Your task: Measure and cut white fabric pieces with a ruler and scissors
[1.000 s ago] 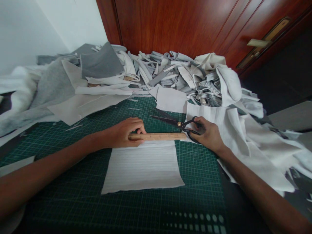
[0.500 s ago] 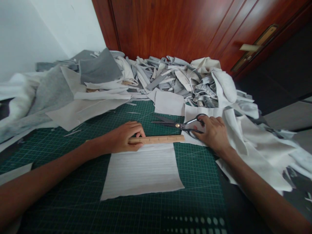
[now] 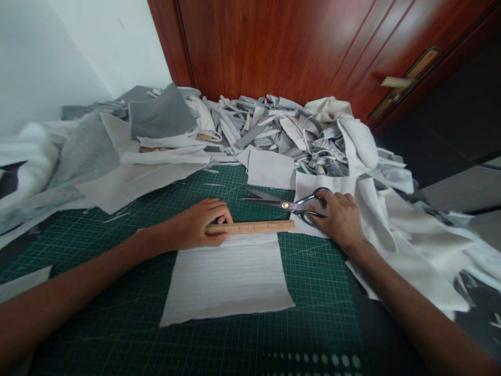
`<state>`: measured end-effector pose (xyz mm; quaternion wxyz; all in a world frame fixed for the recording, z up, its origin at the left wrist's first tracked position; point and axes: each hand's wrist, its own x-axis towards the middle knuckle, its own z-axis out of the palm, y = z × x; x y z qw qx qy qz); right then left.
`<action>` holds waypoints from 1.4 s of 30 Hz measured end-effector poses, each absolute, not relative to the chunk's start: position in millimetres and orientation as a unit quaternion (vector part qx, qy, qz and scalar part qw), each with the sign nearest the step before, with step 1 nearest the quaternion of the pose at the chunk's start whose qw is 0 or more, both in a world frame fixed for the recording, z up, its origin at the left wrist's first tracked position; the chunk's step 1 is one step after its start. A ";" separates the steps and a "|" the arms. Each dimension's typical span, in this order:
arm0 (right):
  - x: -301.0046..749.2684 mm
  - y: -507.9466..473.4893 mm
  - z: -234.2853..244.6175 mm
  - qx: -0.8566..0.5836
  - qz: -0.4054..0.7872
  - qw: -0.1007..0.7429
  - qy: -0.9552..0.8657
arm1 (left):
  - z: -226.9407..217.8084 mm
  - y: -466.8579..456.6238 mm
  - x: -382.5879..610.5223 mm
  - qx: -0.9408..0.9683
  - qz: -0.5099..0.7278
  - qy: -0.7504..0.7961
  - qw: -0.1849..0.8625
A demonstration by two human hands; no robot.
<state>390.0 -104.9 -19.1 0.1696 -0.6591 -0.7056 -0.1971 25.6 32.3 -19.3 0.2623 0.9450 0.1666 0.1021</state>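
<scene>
My left hand [image 3: 205, 222] is closed around the left end of a light wooden ruler [image 3: 258, 226], which lies along the top edge of a white lined cloth piece [image 3: 229, 282]. Just beyond the ruler are black-handled scissors [image 3: 286, 205], blades pointing left and parted. The fingers of my right hand [image 3: 338, 216] curl at the scissors' handle loops and grip them. Beneath the scissors' handles lies a second white lined piece [image 3: 311, 183]. Part of the ruler is hidden under my left fingers.
A green gridded cutting mat [image 3: 319, 282] covers the work surface. Grey and white fabric scraps [image 3: 258, 125] are heaped along the back, before a reddish wooden door [image 3: 266, 47]. Larger cream cloth [image 3: 418, 230] spreads at the right, and grey cloth [image 3: 86, 151] at the left.
The whole view has shifted slightly. Both hands, the ruler and the scissors keep nearly the same places relative to the cloth; the scissors' blades look slightly wider apart.
</scene>
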 end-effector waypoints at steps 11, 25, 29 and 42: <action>386.8 -105.6 -14.8 -0.640 -0.223 0.116 -0.726 | -17.7 31.3 26.7 0.945 0.099 0.169 0.262; 407.4 -95.0 -40.2 -0.690 -0.029 0.277 -0.668 | -4.0 32.6 27.8 0.920 0.055 0.200 0.332; 408.8 -93.1 -42.0 -0.706 0.013 0.305 -0.639 | 0.8 30.7 28.0 0.922 0.042 0.207 0.326; 412.3 -94.3 -42.4 -0.682 0.088 0.352 -0.635 | -1.5 63.2 16.1 0.957 0.093 0.222 0.164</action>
